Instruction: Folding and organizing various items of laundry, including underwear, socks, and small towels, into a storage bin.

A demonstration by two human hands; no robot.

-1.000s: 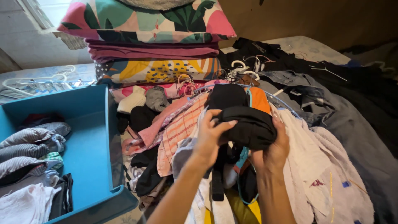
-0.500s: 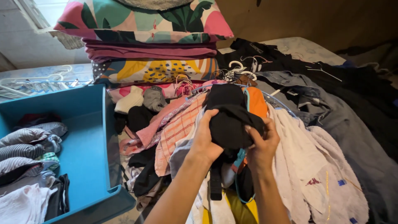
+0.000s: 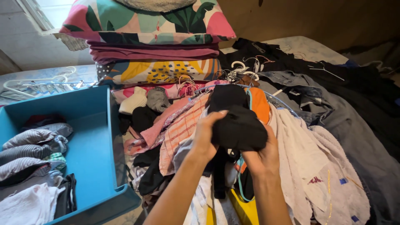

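Bright window (image 3: 35, 12), brown wall (image 3: 312, 16)

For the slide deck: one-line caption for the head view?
Both hands, left hand and right hand, bunch a black garment above a clothes pile, beside a blue bin.

The blue bin (image 3: 93, 137) has bare floor along its right half, open from above; rolled clothes (image 3: 31, 143) crowd its left side. The clothes heap (image 3: 183, 129) and tangled hangers (image 3: 239, 73) block the middle, and stacked pillows (image 3: 154, 50) wall off the far side
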